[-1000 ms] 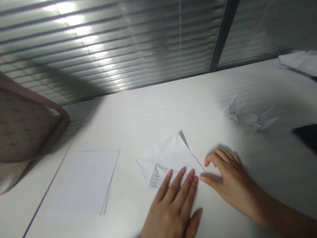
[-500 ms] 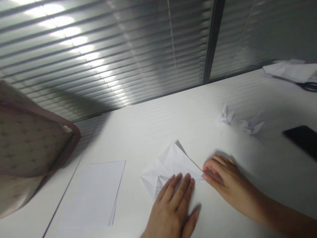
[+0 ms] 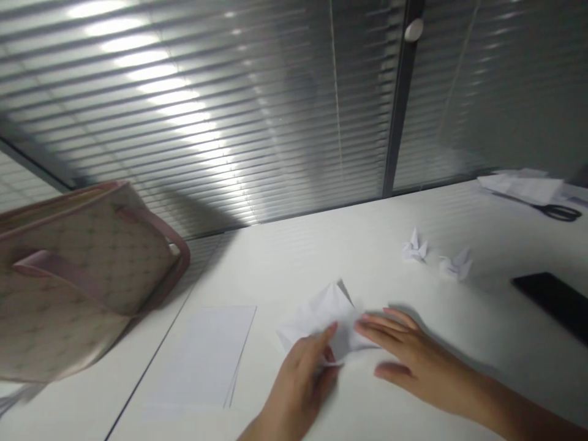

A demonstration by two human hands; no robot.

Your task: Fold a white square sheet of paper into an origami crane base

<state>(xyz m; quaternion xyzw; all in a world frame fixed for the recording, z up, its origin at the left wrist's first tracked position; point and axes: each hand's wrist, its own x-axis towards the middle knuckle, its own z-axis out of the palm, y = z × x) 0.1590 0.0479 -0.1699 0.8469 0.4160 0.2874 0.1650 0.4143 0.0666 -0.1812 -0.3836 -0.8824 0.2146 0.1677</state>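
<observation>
Half curled, the left hand point(image 3: 298, 376) pinches the paper point(image 3: 331, 303). The outstretched right hand point(image 3: 408, 349) touches it, two folded birds point(image 3: 415, 250) beyond.

Bag point(image 3: 92, 269)'s on the left of the table point(image 3: 294, 245), stack of sheets point(image 3: 206, 355) right of it, then the paper point(image 3: 327, 308) near the middle with left hand point(image 3: 298, 373) and right hand point(image 3: 411, 352) on it. Two paper birds point(image 3: 414, 250) sit farther right, phone point(image 3: 554, 303) right of those and nearer, scissors point(image 3: 558, 212) by some loose papers point(image 3: 523, 185) at far right. Blinds point(image 3: 275, 122) behind everything.
</observation>
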